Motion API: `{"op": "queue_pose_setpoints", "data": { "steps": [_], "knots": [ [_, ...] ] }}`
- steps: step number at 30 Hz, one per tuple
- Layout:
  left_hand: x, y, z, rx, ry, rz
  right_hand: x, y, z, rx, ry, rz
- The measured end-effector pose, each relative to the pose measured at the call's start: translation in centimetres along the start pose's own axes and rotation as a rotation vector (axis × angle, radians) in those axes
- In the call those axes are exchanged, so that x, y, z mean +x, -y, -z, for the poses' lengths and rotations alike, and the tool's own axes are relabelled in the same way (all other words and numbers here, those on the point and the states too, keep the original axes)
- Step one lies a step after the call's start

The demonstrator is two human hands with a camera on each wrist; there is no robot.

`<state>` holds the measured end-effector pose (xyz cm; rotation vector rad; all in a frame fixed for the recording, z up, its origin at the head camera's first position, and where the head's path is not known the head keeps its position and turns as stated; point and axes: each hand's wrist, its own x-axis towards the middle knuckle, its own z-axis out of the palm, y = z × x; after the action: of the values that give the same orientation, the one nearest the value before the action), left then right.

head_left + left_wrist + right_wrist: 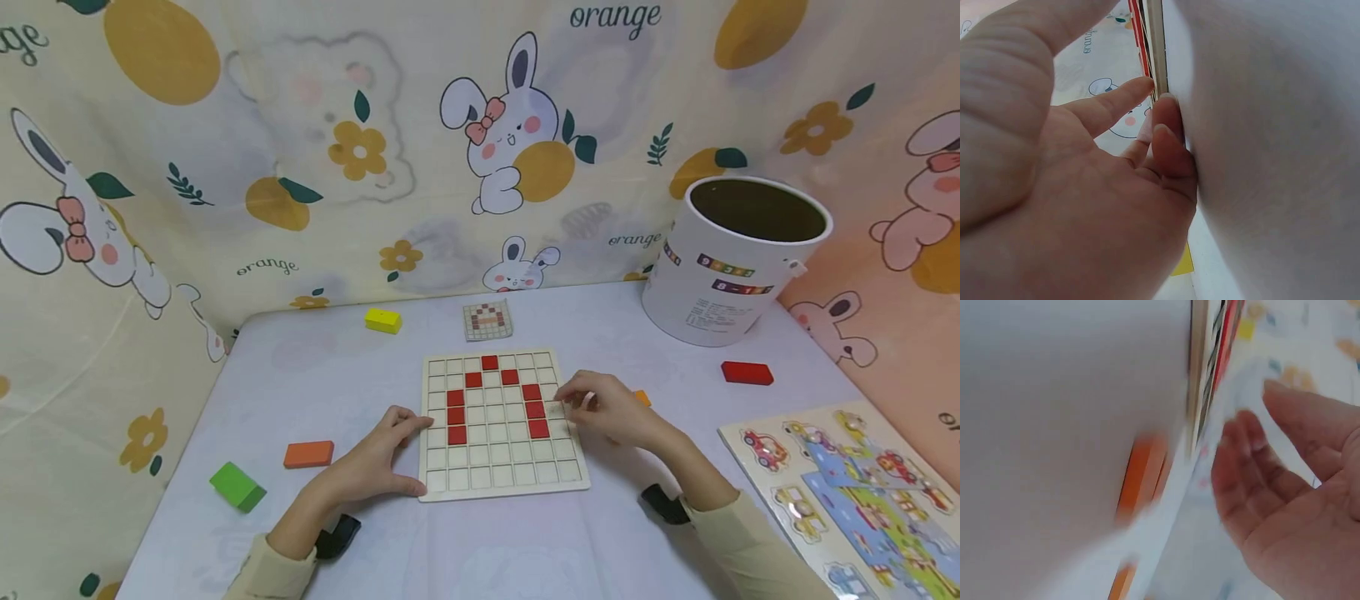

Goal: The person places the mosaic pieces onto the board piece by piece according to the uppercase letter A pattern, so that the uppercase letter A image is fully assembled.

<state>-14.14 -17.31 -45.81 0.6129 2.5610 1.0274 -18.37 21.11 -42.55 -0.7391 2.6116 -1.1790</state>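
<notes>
A square, cream-coloured grid board [487, 467] lies on the table with red squares set in an arch shape. At its left edge is my left hand [378, 458], index fingertip and thumb touching the rim and spread apart along it. In the left wrist view, the fingers [1116, 103] reach the thin side of the board [1157, 50]. My right hand [611, 408] hovers over the board's right edge, fingers loosely bent. The right wrist view shows that hand [1291, 487] with thumb and fingers apart and nothing between them. An orange block [642, 398] is partly hidden behind it.
A small pattern card [487, 320] and a yellow block [383, 321] lie behind the board. Orange [308, 454] and green [237, 487] blocks lie left. To the right are a white bucket [701, 292], a red block [747, 373] and a picture puzzle [757, 475].
</notes>
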Motion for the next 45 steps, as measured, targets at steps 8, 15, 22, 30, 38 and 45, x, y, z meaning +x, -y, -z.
{"op": "queue_pose_setpoints", "data": {
  "steps": [8, 15, 22, 30, 38, 45],
  "knots": [
    [-0.1, 0.1, 0.0, -0.019, -0.003, 0.026, -2.7, -5.5, 5.0, 0.001, -0.048, -0.14],
    [0.0, 0.1, -0.1, -0.015, -0.003, 0.019, -3.3, -6.7, 5.8, 0.005, -0.032, -0.172],
    [0.0, -0.1, 0.0, -0.008, -0.003, 0.009, -3.1, -6.6, 5.7, 0.014, -0.004, -0.227],
    [0.1, -0.1, 0.0, -0.012, 0.0, 0.006, -3.2, -6.5, 5.7, 0.007, 0.024, -0.221],
    [0.0, -0.1, 0.1, -0.01, 0.003, -0.007, -3.4, -6.4, 5.9, 0.016, 0.057, -0.171],
    [0.1, -0.1, 0.1, -0.008, 0.001, 0.001, -3.4, -6.7, 5.8, 0.003, 0.056, -0.154]
  ]
}}
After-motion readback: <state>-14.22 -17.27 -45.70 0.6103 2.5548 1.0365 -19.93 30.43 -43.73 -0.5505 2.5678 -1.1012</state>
